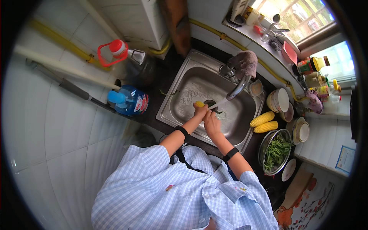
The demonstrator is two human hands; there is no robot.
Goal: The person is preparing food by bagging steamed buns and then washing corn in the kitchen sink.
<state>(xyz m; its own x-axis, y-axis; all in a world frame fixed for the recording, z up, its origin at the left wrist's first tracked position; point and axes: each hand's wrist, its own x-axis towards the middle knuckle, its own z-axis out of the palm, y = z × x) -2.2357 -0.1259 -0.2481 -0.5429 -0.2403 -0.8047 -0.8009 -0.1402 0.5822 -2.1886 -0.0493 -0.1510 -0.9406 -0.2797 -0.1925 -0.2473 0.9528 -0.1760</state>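
Over the stainless steel sink (230, 126), water runs from the curved faucet (239, 88) onto both hands. My left hand (200, 110) is closed around an ear of yellow corn (199, 104), whose one end shows past the fingers. Right beside it, my right hand (212, 122) has its fingers bent near the stream and the other hand; whether it grips the same ear is hidden. Dark green scraps lie by the drain under the hands. Two husked ears of corn (266, 126) rest side by side on the dark counter, right of the sink.
A metal strainer of leafy greens (277, 151) stands at the right, near stacked bowls (278, 100). Left of the sink are a blue pump bottle (129, 100) and a large jug with a red cap (118, 47). A cloth (244, 63) hangs over the faucet. Bottles and utensils line the windowsill.
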